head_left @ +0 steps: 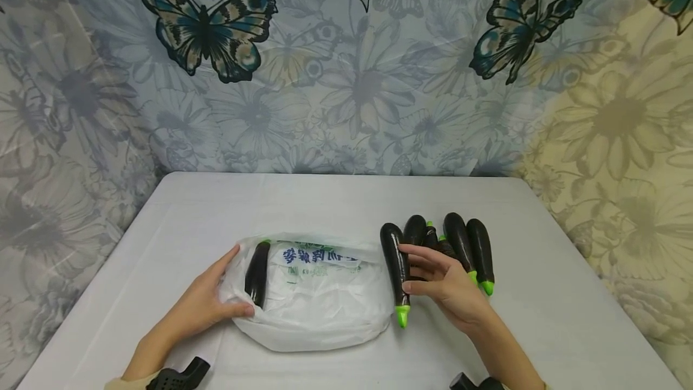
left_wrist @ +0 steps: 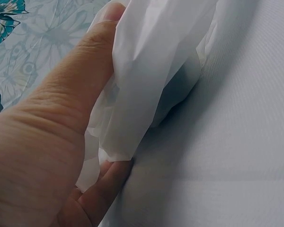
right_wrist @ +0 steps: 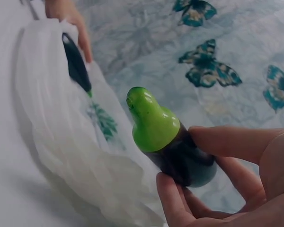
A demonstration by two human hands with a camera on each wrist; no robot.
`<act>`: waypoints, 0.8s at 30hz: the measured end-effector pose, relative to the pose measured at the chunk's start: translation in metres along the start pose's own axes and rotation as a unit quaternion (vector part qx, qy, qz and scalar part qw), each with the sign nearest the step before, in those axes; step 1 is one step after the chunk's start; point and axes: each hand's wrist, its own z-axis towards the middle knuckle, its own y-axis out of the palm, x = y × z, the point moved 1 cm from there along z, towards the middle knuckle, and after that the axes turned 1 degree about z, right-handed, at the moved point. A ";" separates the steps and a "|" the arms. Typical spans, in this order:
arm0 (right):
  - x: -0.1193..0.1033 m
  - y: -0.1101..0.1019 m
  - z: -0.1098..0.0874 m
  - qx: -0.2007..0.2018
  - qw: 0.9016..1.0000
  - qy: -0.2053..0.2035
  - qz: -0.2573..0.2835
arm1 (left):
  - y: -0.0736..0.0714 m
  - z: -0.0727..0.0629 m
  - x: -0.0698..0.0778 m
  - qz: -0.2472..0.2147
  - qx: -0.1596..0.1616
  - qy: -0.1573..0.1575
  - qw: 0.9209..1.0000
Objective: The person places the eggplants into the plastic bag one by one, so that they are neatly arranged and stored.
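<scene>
A white plastic bag (head_left: 325, 312) with blue and green print lies on the table, its mouth spread wide. One dark eggplant (head_left: 257, 274) rests inside at its left end. My left hand (head_left: 203, 297) grips the bag's left rim; in the left wrist view the thumb (left_wrist: 97, 52) presses the thin plastic (left_wrist: 137, 80) from above, with fingers below. My right hand (head_left: 446, 287) holds another eggplant (head_left: 394, 263) at the bag's right edge, thumb and fingers around it. Its bright green stem cap (right_wrist: 154, 125) points toward the camera in the right wrist view.
Several more eggplants lie in a group just beyond my right hand, including one at the far right (head_left: 479, 251). All are on a white table (head_left: 271, 203). Behind the table hangs a floral backdrop with butterflies (head_left: 368, 89).
</scene>
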 end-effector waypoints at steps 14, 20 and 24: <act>0.008 0.050 0.011 -0.062 0.997 0.026 0.044 | 0.000 -0.001 0.002 -0.002 0.003 0.004 1.000; 0.009 0.071 0.018 -0.085 0.993 0.053 0.067 | 0.000 -0.001 0.002 -0.002 0.003 0.004 1.000; 0.012 0.086 0.025 -0.089 0.990 0.069 0.080 | 0.000 -0.002 0.002 0.000 0.006 0.009 1.000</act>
